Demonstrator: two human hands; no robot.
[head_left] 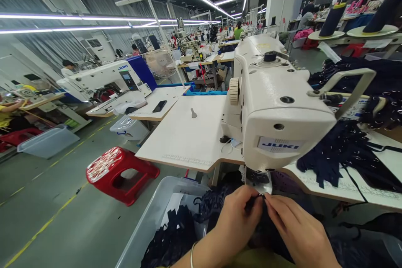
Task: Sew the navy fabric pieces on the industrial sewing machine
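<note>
Close under the head of a white JUKI sewing machine [289,117], both my hands meet at a small dark piece of fabric [261,196]. My left hand [237,213] pinches it between thumb and curled fingers. From the other side, the fingertips of my right hand [295,222] press on the same piece. Most of the piece is hidden by my fingers. Just behind them is the machine's needle area [258,178], partly covered by the head. Below my left forearm, dark navy strips [172,234] lie in a clear plastic bin [147,217].
Navy straps with small metal rings [339,146] are heaped on the right of the table. On the white tabletop [179,134] lies a small grey metal piece [194,113]. A phone [160,106] rests farther back. A red stool [121,173] stands on the floor to the left.
</note>
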